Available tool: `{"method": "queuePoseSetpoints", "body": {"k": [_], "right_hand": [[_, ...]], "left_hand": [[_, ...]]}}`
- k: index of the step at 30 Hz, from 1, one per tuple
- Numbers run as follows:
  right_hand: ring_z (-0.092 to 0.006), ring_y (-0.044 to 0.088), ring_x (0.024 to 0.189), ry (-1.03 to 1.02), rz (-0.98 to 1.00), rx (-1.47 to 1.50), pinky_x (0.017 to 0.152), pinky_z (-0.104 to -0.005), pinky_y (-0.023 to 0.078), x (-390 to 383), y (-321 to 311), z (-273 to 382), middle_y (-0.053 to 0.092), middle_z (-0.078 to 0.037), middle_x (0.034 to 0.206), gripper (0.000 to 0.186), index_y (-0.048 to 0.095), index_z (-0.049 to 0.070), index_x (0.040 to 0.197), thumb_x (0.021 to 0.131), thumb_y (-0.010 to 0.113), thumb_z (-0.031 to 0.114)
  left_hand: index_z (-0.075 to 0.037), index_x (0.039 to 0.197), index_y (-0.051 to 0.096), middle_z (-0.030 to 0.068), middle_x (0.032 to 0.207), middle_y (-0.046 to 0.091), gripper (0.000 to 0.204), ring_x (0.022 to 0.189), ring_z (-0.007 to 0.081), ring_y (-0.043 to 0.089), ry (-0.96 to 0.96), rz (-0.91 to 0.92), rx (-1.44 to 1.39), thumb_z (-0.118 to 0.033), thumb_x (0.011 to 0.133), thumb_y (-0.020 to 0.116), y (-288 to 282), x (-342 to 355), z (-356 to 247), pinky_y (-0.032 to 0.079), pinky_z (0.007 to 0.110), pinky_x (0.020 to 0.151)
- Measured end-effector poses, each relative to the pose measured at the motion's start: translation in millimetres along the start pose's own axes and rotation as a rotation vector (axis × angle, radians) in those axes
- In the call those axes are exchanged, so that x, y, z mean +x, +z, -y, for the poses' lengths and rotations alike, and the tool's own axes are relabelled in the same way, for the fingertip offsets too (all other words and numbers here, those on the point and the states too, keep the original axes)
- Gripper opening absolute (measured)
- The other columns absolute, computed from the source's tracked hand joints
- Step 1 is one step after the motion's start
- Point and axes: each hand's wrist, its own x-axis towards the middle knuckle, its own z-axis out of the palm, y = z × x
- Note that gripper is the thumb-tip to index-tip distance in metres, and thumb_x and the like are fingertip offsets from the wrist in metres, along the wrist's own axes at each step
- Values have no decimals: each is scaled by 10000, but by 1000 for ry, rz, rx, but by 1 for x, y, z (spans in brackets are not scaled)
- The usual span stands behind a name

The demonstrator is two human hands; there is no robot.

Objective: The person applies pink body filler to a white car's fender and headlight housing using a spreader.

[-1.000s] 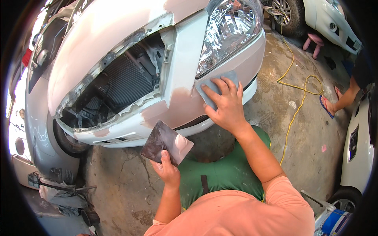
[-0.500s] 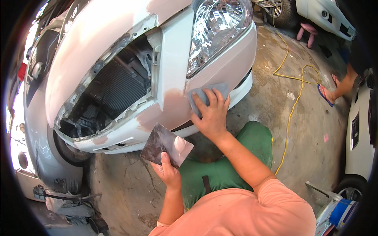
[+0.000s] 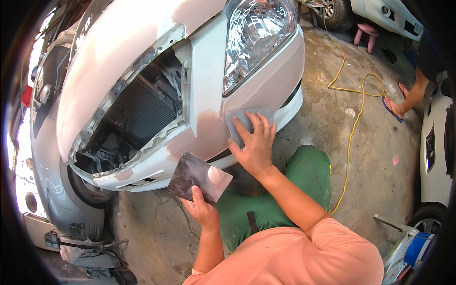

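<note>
My left hand (image 3: 202,209) grips a square dark board (image 3: 183,176) with a pale pink blob of paste (image 3: 215,175) on it, held in front of the car bumper's lower edge. My right hand (image 3: 254,147) presses a grey-blue pad (image 3: 240,118) against the white bumper (image 3: 270,90) below the headlight (image 3: 254,38), fingers spread over the pad. Pinkish-brown patches (image 3: 206,128) mark the bumper beside the pad. To the left, the open front grille area shows the radiator (image 3: 135,118) inside a jagged frame.
A yellow cord (image 3: 354,133) lies looped on the concrete floor. Another person's sandalled foot (image 3: 393,107) is at the right. White cars (image 3: 434,152) stand at the right and upper right, a silver car (image 3: 61,190) at the left. A pink stool (image 3: 367,31) and blue bucket (image 3: 415,249) are nearby.
My right hand and pad have slid down the bumper, away from the headlight. The left hand stays on the board. The whole view has shifted slightly.
</note>
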Motion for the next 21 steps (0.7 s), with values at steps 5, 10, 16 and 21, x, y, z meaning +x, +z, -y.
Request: {"method": "queuePoseSetpoints", "body": {"k": [5, 10, 16, 21], "right_hand": [[-383, 368, 1312, -19, 8, -29, 1044, -691, 251, -6, 8, -3, 458, -116, 1386, 551, 653, 190, 1302, 771, 731, 313], [-375, 384, 1304, -105, -2, 101, 1062, -673, 259, 3, 7, -22, 459, -117, 1385, 578, 649, 191, 1305, 748, 750, 308], [-365, 387, 1308, -167, 61, 106, 1069, -640, 280, 2, -6, -28, 470, -103, 1373, 580, 651, 196, 1298, 739, 761, 305], [-362, 396, 1312, -142, 57, 76, 1079, -640, 281, 3, 0, -26, 471, -108, 1379, 588, 637, 194, 1318, 751, 753, 297]], "left_hand": [[-5, 1357, 467, 111, 1303, 565, 392, 1178, 205, 567, -35, -38, -43, -268, 1072, 523, -1, 2, -2, 468, 372, 1016], [-8, 1351, 471, 102, 1307, 572, 399, 1164, 208, 584, -67, -12, -67, -288, 1071, 527, -7, 5, -2, 480, 373, 1008], [5, 1331, 473, 113, 1271, 587, 339, 1130, 201, 589, -93, -23, -92, -179, 1055, 543, -4, 4, -4, 469, 374, 1014], [-10, 1331, 476, 99, 1264, 591, 322, 1127, 189, 592, -190, -14, -140, -151, 1049, 544, 3, 8, -3, 472, 367, 1015]]}}
